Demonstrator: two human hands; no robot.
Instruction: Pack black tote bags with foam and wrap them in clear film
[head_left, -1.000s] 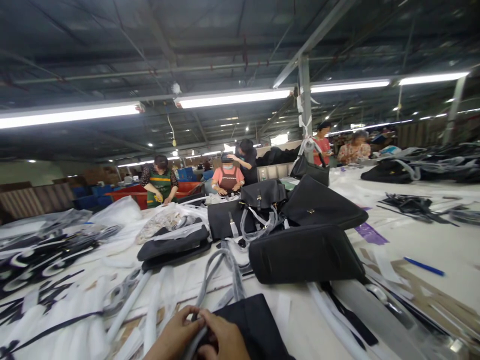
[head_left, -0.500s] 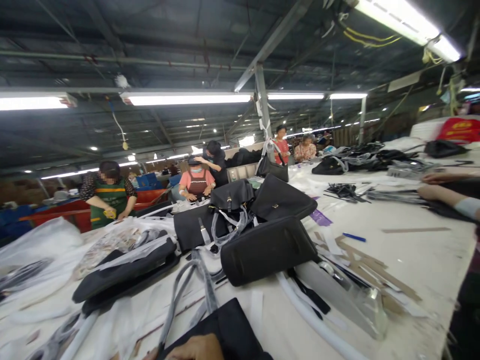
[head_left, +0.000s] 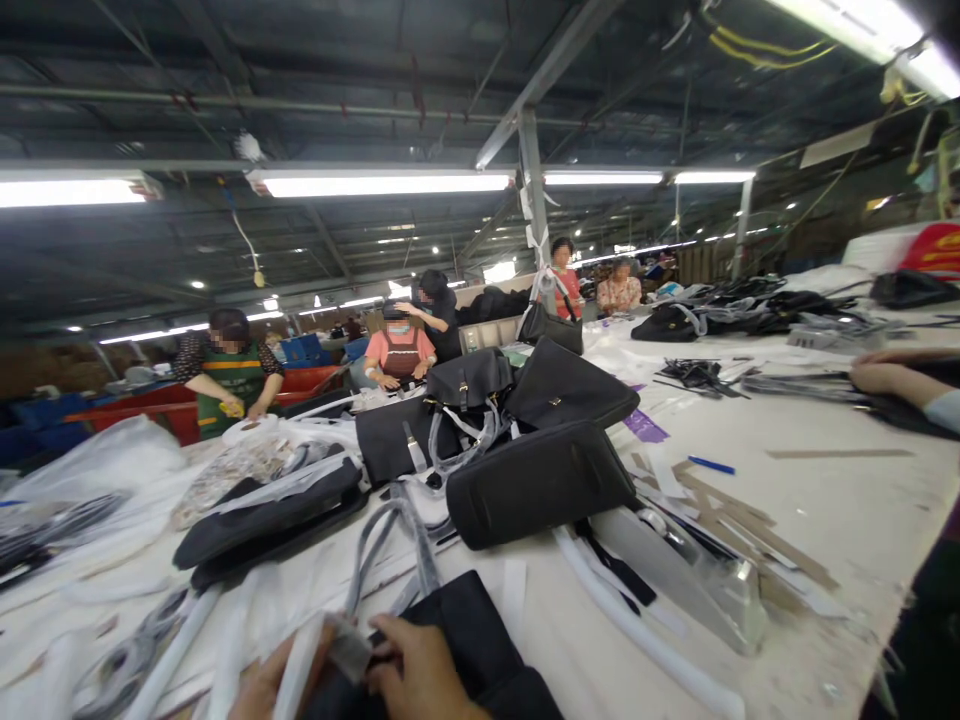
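Working low at the near edge of the head view, the person's left hand (head_left: 255, 685) and right hand (head_left: 424, 672) are at the near black bag (head_left: 480, 625), which lies on the bench (head_left: 825, 510) just left of centre, its grey wrapped handles (head_left: 416, 530) rising behind it toward the far side. Half a second ago only a little of the hands showed along the lower border; now both reach further into sight, and a translucent piece (head_left: 349, 648) shows between them. As a judgement, that makes this close finger work on the near bag, with the other bags left alone.

The right hand's grip is curled, thumb and finger drawn together by the piece's right end, but whether it pinches the piece cannot be told. The left hand's grip cannot be read either: a white strip (head_left: 298, 672) crosses in front of it, and whether the fingers hold that strip is unclear.

The lower border cuts off both wrists and the bag's near part, and the piece is blurred. Farther off, a large black bag (head_left: 540, 485) lies near the centre, hiding part of the bench. At the far right a co-worker's forearm (head_left: 892, 375) is cut off by the border.
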